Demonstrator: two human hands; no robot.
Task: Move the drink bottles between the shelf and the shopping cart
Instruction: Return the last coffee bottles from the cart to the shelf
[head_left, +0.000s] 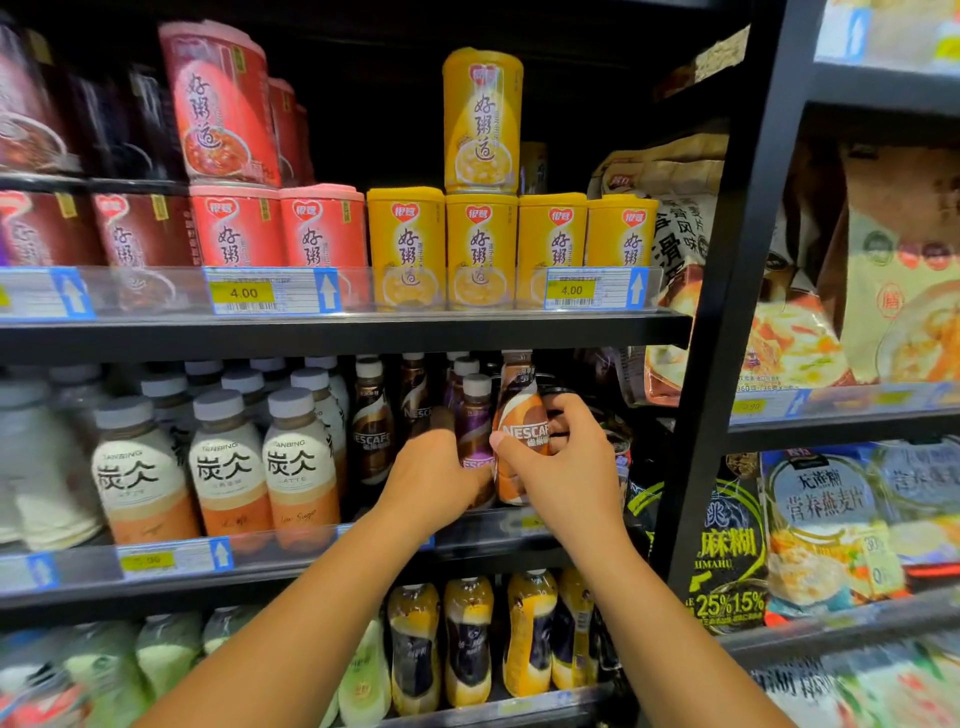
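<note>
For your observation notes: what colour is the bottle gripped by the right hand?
Orange, white and brown bottle, in the head view.

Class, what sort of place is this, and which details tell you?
Most likely a supermarket aisle: price tags on the shelf edge, rows of identical latte bottles, and stacked yellow cans.
</note>
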